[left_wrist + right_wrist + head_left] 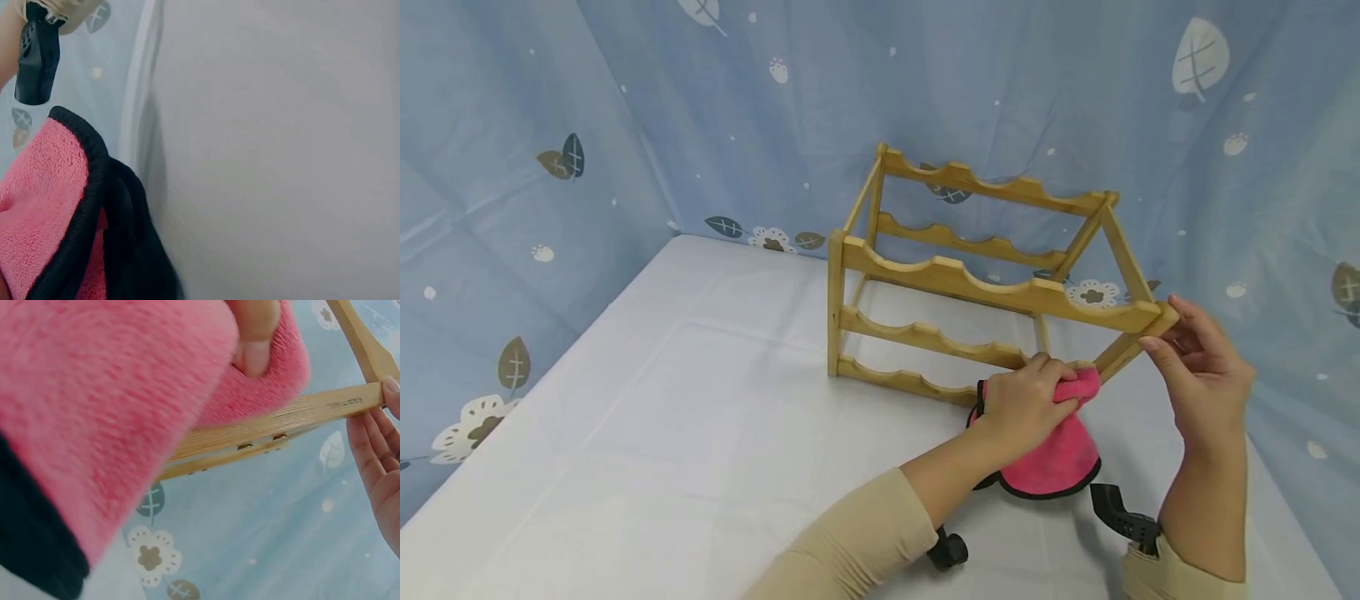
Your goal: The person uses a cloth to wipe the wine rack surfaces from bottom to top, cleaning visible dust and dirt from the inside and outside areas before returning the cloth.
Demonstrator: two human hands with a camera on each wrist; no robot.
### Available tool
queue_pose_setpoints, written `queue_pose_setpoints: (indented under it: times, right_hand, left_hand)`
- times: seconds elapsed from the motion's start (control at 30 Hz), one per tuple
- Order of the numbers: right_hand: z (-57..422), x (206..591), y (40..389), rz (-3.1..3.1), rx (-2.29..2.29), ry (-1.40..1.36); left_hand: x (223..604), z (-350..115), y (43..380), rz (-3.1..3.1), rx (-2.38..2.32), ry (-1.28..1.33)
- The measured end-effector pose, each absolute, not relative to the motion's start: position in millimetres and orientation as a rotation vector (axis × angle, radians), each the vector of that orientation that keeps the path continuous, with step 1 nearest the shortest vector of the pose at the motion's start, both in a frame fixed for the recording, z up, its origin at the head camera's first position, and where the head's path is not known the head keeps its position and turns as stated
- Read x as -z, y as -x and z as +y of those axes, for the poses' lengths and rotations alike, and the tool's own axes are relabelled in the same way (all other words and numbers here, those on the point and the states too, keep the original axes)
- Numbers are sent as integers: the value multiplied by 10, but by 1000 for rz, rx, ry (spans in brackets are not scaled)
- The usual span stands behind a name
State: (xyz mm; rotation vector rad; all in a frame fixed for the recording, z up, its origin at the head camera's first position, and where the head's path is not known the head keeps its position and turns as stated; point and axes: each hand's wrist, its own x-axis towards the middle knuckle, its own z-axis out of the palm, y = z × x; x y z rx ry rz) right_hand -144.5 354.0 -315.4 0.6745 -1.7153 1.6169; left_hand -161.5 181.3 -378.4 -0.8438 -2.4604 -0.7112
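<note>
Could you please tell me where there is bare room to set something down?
The patch of table left of the rack is bare, bordered by the blue curtain behind and to its left, and the left sleeve at its front right. The rack's front right is crowded: the left hand holds the pink cloth and the right hand grips a corner.

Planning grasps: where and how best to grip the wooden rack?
On the wooden rack, likely the left front post, pinched from the left: it is slim, upright and uncovered, with open space beside it. The right hand pinches the front upper right corner; the left hand holds the pink cloth.
</note>
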Motion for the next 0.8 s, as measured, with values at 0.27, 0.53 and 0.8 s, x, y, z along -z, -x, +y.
queue_pose_setpoints:
  times: [0.27, 0.53, 0.8]
  right_hand:
    - [3544, 3155, 1454, -1706, -1625, -679]
    - [3533, 3142, 1453, -1706, -1635, -691]
    - [3513, 3145, 1442, -1685, -1659, -717]
  left_hand:
    - [3865, 1663, 1676, -2356, 695, 845]
    - [3920, 1521, 1760, -2194, 612, 904]
    - [3975, 1365, 1840, -2054, 658, 907]
